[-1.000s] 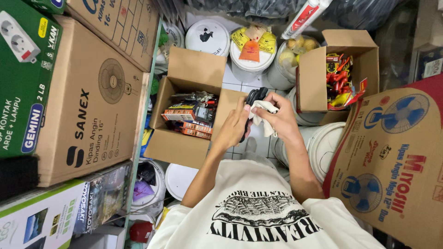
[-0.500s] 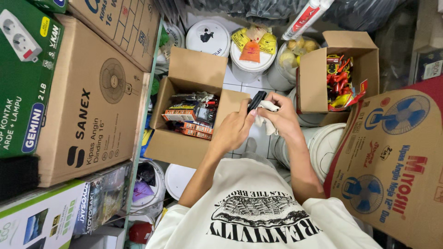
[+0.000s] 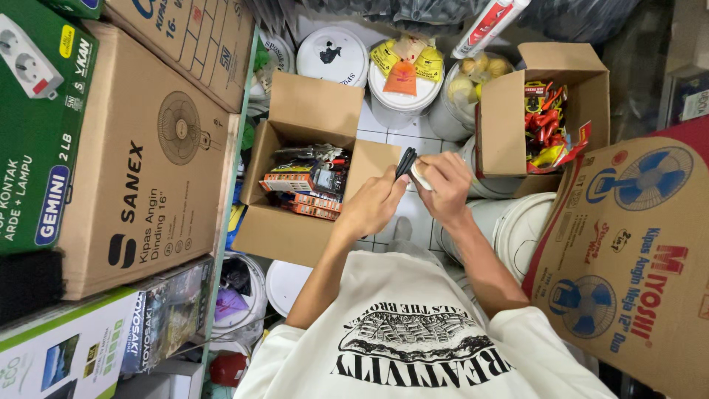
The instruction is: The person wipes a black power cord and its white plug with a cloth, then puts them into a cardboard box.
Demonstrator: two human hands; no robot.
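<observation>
Watching the head feed: compared with a second ago, both hands have closed in on each other and the slim black clip-like object (image 3: 405,162) now stands up between the fingertips instead of lying across them. So I'd say the fiddling is mid-way, nothing set down yet. My left hand (image 3: 373,208) pinches the black thing from below. The right hand (image 3: 447,188) is clenched around a small white wad (image 3: 421,174) and touches the black piece too.

Just left of the left hand sits the open brown cardboard box (image 3: 295,236), holding orange and red flat packets (image 3: 310,185). Beyond the right hand, a smaller open cardboard box (image 3: 506,125) is stuffed with red and yellow carded packs (image 3: 548,125). A white plastic bucket (image 3: 509,225) sits under the right wrist; can't see inside it.
</observation>
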